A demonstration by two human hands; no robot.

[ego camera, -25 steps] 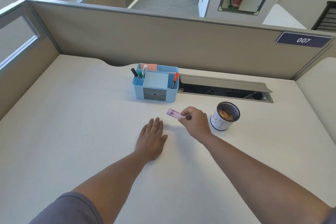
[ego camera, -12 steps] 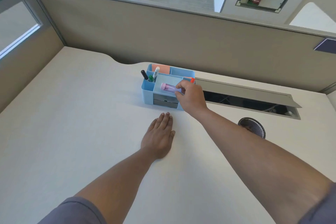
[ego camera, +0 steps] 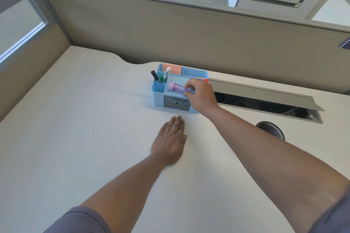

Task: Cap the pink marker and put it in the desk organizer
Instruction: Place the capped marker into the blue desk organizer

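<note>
The right hand [ego camera: 200,96] pinches the pink marker [ego camera: 178,88] by its near end, holding it level over the wide middle tray of the blue desk organizer [ego camera: 158,91]; whether the marker touches the tray floor is hard to tell. The left hand [ego camera: 170,141] lies flat on the desk [ego camera: 75,128], fingers together, just in front of the organizer. A black marker [ego camera: 154,75] stands in the left compartment.

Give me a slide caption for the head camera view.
Right hand lowers pink marker into blue organizer.
</note>
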